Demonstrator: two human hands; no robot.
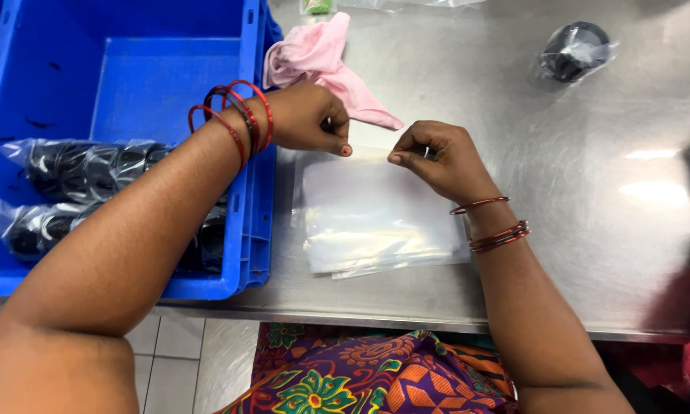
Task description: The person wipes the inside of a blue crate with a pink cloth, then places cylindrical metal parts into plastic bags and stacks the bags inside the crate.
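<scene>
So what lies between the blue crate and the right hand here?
In the head view, the stack of clear plastic bags lies between the blue crate and the right hand, with the left hand pinching its top edge.

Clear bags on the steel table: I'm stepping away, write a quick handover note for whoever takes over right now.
Left hand: fingers pinched at the top edge of the clear bags.
Right hand: pinching the same edge, close beside the left.
Bags lie flat in a stack on the steel table, next to the blue crate.
Done: bagged black rings lie in the crate; one more wrapped black part sits at the far right.
Left: the top bag looks empty and flat, not yet opened or filled.
Pink cloth lies behind the hands.
</scene>
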